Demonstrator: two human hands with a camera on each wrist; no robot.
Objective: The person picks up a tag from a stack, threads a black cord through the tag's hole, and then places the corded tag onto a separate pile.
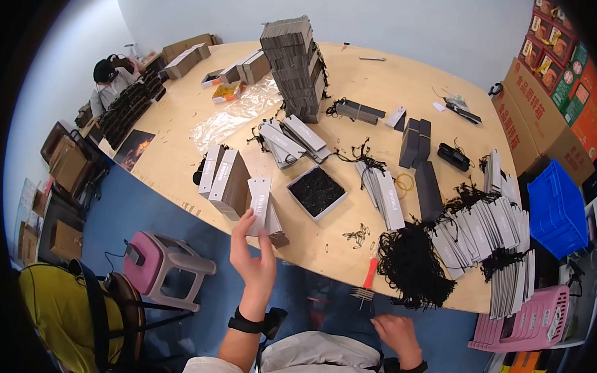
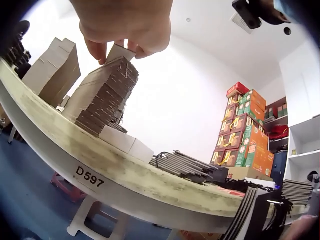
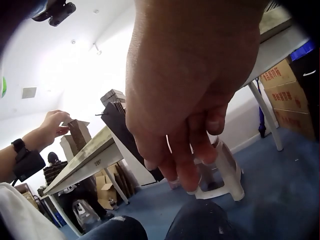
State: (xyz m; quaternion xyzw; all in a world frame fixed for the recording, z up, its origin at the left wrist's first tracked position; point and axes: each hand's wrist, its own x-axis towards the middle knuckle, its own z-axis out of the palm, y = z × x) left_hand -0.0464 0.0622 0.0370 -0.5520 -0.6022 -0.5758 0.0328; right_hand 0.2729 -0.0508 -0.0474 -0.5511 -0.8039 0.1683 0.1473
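Note:
My left hand (image 1: 253,267) pinches the top end of a grey printed card (image 1: 258,205) between thumb and fingers, at the stack nearest the table's front edge. In the left wrist view, the hand (image 2: 125,25) reaches down over the card stack (image 2: 102,97), gripping one card's raised end (image 2: 119,52). My right hand (image 1: 398,335) hangs off the front edge, below the black cord bundle (image 1: 414,266). The right wrist view has that hand (image 3: 190,100) with fingers loosely bent and nothing visible between them. Beside the left hand's stack are more card stacks (image 1: 231,184) and a tray of black bits (image 1: 317,192).
A tall card tower (image 1: 296,68) stands at the back of the table (image 1: 374,77). Corded cards (image 1: 474,235) cover the right side, near a blue crate (image 1: 558,209). A red-handled tool (image 1: 370,273) lies at the front edge. A stool (image 1: 171,267) stands left.

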